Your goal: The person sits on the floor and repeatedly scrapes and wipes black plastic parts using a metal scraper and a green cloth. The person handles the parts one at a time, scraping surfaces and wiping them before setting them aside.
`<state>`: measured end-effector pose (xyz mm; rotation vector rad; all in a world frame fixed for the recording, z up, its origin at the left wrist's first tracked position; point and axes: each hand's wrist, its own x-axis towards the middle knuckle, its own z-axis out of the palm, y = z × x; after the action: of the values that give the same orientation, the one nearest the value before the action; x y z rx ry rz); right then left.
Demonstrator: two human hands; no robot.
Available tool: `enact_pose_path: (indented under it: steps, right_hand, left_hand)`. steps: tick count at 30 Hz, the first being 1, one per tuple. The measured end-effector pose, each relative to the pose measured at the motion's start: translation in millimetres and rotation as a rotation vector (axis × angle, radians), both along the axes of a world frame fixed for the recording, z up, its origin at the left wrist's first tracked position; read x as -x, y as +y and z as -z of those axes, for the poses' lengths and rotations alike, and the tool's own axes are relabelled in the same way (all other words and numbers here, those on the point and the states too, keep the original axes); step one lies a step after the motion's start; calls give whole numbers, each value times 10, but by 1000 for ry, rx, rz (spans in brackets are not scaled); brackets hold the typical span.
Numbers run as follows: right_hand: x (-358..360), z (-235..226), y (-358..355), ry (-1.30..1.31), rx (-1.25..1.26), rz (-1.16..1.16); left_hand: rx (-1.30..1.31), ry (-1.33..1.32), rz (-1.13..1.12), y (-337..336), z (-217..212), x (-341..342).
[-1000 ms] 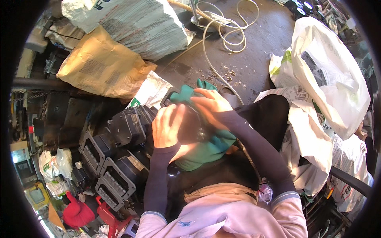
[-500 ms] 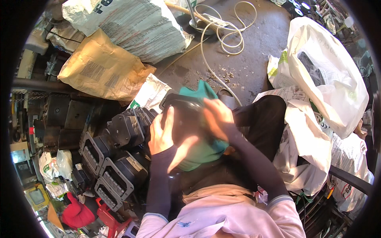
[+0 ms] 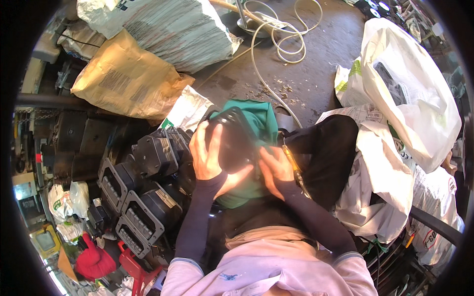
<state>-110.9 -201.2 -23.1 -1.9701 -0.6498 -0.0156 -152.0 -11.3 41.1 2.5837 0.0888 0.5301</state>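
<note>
A black, glossy box-shaped plastic part (image 3: pixel 232 140) rests tilted on the green cloth (image 3: pixel 264 118) across my lap, its edges blurred by motion. My left hand (image 3: pixel 210 153) grips its left side, fingers spread over the top face and thumb along the near edge. At the part's lower right corner is my right hand (image 3: pixel 276 167), with bent fingers gripping the edge. Just right of that hand, a yellow-handled tool (image 3: pixel 291 160) lies over my dark trouser leg. The part's underside is hidden.
Several black lamp-like housings (image 3: pixel 143 219) are stacked at my left. A brown paper bag (image 3: pixel 123 79) and a large white sack (image 3: pixel 177 34) lie beyond. A coiled pale hose (image 3: pixel 301 44) crosses the floor. White sacks (image 3: pixel 380 172) stand at my right.
My right hand has moved down and slightly right, from the part's upper right side to its lower right corner. The part has turned, and the yellow-handled tool has come into view.
</note>
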Motion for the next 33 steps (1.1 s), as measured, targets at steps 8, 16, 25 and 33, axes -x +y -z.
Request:
enact_pose_path:
  steps: [8, 16, 25, 33]
  right_hand:
    - [-842, -88, 263, 98, -64, -144]
    - [-494, -87, 363, -156, 77, -37]
    - [-20, -49, 100, -203, 10, 53]
    - [-907, 13, 228, 189, 31, -110]
  left_hand:
    - [-12, 360, -237, -97, -255, 247]
    - [-155, 223, 175, 460, -186, -113]
    - [-254, 116, -315, -165, -34, -108]
    - [28, 304, 46, 2, -394, 93]
